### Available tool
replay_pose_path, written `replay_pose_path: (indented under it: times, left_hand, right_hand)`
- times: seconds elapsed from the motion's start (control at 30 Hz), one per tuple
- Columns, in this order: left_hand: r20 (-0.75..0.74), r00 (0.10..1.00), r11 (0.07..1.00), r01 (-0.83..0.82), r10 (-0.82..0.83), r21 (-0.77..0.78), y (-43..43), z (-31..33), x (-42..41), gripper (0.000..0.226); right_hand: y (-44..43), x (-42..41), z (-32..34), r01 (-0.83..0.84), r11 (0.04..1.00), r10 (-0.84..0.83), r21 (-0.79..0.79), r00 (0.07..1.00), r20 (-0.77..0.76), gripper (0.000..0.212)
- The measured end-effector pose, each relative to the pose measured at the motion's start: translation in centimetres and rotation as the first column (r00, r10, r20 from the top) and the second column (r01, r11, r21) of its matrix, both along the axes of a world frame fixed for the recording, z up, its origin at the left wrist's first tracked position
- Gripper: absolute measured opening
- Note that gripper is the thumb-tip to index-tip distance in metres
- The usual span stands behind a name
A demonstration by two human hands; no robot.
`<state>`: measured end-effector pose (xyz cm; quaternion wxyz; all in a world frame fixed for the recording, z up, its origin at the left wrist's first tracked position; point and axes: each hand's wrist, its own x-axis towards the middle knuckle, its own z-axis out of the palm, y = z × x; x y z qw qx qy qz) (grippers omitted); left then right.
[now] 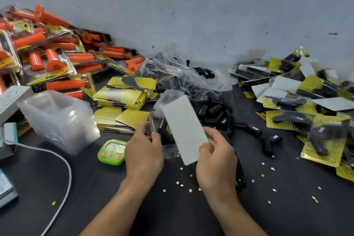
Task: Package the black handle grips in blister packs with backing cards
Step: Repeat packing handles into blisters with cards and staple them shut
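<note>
Head view: Both hands are raised over the black table [172,216], close together at the middle of the frame. The left hand [143,151] grips a clear blister [152,124] by its edge, thumb and curled fingers closed on it. A black grip [162,130] lies in the blister. The right hand [216,161] pinches the lower end of a card [183,130] between thumb and fingers. The card's plain white side faces the camera. It is tilted and overlaps the blister and grip. Whether it is seated in the blister cannot be told.

Behind the hands lie loose grips [214,111], and beyond them a crumpled clear bag [183,76] holding more. Left of these are stacked yellow cards [124,97], and further left a nested stack of blisters [57,117]. Orange packs [49,55] are heaped against the wall at far left. Filled black packs [298,119] are piled at right. A green timer [112,152] sits just left of the left hand, and a white cable [66,178] curves across the table near it.
</note>
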<state>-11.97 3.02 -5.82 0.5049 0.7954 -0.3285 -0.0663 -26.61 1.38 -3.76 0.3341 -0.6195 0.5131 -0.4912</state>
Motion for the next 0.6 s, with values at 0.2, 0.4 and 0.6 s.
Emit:
replay_pose_path:
  times: [0.2, 0.4, 0.6]
  left_hand:
    - [0.288, 0.937, 0.947, 0.109, -0.2, 0.303, 0.2, 0.5, 1.0, 0.027]
    - [0.062, 0.985, 0.976, 0.151, -0.162, 0.156, 0.0, -0.2, 1.6, 0.029]
    - [-0.396, 0.904, 0.987, 0.143, -0.162, -0.077, -0.4, -0.6, 1.9, 0.009]
  right_hand:
    - [0.4, 0.6, -1.2, -0.359, 0.739, 0.216, 0.569, 0.928, 0.305, 0.021]
    - [0.6, 0.4, -0.5, -0.418, 0.624, 0.201, 0.66, 0.902, 0.382, 0.018]
    - [0.0, -0.2, -0.2, -0.291, 0.667, 0.013, 0.686, 0.925, 0.379, 0.027]
